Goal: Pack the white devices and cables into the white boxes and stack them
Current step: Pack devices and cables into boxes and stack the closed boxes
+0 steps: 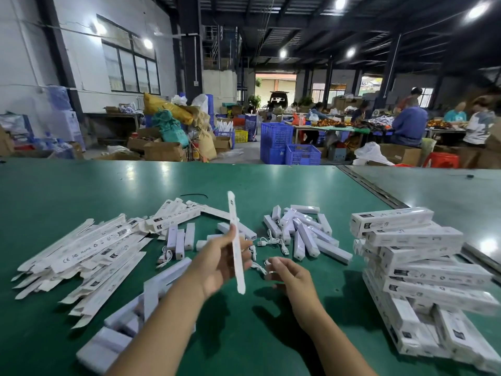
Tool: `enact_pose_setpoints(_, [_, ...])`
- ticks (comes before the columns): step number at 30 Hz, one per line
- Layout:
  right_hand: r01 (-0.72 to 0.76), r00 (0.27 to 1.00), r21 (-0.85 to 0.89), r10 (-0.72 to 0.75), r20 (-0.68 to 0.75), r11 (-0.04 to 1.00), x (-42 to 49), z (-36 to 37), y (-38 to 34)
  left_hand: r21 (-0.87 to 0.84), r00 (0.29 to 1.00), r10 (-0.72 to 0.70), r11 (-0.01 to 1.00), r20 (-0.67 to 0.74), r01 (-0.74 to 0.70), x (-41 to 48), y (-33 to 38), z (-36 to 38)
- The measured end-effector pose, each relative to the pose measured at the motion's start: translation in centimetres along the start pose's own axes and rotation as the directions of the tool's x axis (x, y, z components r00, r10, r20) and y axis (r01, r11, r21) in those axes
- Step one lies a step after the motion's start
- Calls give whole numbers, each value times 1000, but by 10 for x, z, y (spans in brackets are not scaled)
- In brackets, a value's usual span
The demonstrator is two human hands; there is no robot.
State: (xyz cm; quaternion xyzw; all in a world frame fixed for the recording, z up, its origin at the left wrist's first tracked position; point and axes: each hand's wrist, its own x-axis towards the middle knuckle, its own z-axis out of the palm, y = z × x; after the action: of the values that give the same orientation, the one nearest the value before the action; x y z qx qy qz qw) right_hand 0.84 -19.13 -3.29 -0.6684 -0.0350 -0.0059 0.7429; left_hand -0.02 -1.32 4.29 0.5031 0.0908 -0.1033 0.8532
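My left hand (221, 260) grips a flat, unfolded white box (235, 237), held upright above the green table (81, 185). To its right, my right hand (288, 272) pinches a white cable (260, 268) just above the table. Loose white devices (303, 232) lie in a heap beyond my right hand, with more white devices (180, 240) and short cables (273, 242) near the middle. Flat unfolded boxes (89, 248) are piled at the left. A stack of packed white boxes (423, 270) stands at the right.
More white devices (130, 318) lie by my left forearm near the table's front edge. A black tie (193, 195) lies beyond the heap. A second table (447, 191) adjoins at the right. Blue crates (287, 147), cartons and seated workers fill the hall behind.
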Motion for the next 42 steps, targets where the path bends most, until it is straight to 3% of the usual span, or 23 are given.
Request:
enact_pose_setpoints(4, [-156,987,226,144,71,962,1,-1,-8,119,981,-139,985,137,123,-13,-33,11])
enact_pose_setpoints(8, [-326,942,405,256,216,854,3,-6,-19,314,973,-207,935,98,168,-20,-50,16])
enact_pose_setpoints(14, [-316,946,242,286,153,917,-1,-11,-24,475,977,-181,874,117,105,-25,-56,17])
enact_pose_setpoints(21, [-216,974,301,227,-1,929,-3,-7,-24,467,984,-114,884,136,38,-30,-60,20])
enact_pose_setpoints(24, [-201,973,284,224,-53,938,-2,-8,-25,369,975,-110,929,195,31,-29,-60,17])
enact_pose_setpoints(28, [-204,954,419,275,-117,885,4,-17,-23,19,918,-185,982,351,190,-28,-55,10])
enact_pose_setpoints(32, [-219,942,563,323,-91,797,8,-19,-24,-216,941,-94,961,326,171,-22,-57,3])
enact_pose_setpoints(35, [-193,957,427,266,-118,884,7,-14,-17,-160,972,-15,986,234,54,-19,-59,4])
enact_pose_setpoints(37, [-71,970,-19,65,-234,997,0,-13,-16,-53,981,49,998,186,-39,-18,-61,6])
enact_pose_setpoints(38, [35,971,-243,-91,-222,969,-4,-13,-17,-27,982,80,997,174,-76,-18,-61,7])
enact_pose_setpoints(40, [246,958,-391,-284,-41,887,-11,-12,-21,5,977,135,990,164,-138,-19,-61,9])
enact_pose_setpoints(42, [355,935,-367,-325,142,860,-16,-10,-23,20,972,164,985,169,-170,-20,-59,10])
